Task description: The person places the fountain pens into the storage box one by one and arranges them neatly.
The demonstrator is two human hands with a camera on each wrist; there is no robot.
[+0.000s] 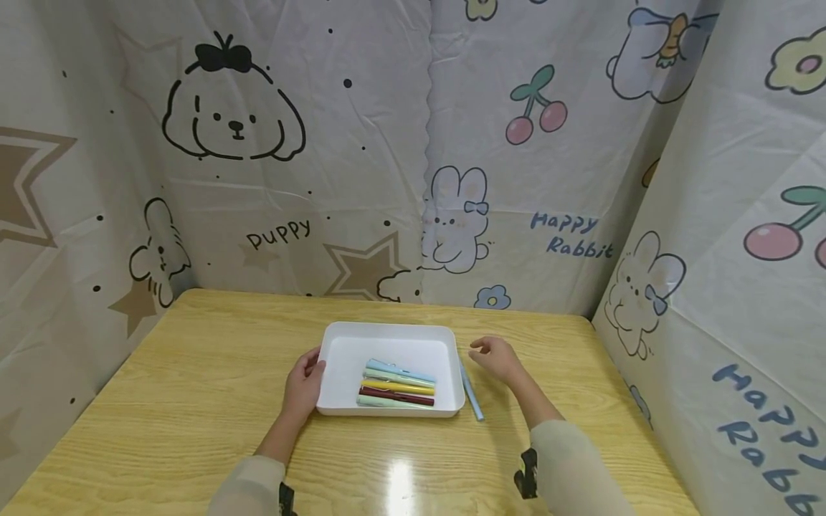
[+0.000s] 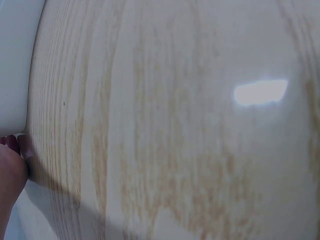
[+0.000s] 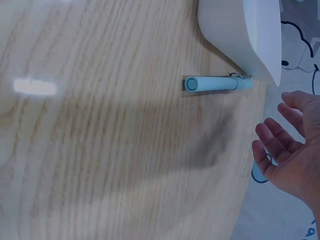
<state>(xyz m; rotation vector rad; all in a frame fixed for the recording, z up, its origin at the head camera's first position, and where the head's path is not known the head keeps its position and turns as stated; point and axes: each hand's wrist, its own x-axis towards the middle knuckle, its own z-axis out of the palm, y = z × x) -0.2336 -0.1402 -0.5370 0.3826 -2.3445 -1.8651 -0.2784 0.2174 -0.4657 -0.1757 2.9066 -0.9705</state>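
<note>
A white rectangular tray (image 1: 387, 338) stands on the wooden table. My left hand (image 1: 302, 387) grips its left side, the thumb near the rim. Inside the tray several pens lie side by side, among them a light blue pen (image 1: 400, 370), a yellow pen (image 1: 398, 387) and a dark red pen (image 1: 396, 396), with light green ones too. Another light blue pen (image 1: 473, 394) rests on the table along the tray's right side; its clip shows in the right wrist view. Above and right of that pen, my right hand (image 1: 498, 358) hovers with loosely bent fingers, holding nothing.
The yellowish wooden table (image 1: 226, 344) meets a printed cloth (image 1: 361, 143) at the back and on both sides. A bright reflection (image 1: 400, 487) lies on the tabletop toward the front.
</note>
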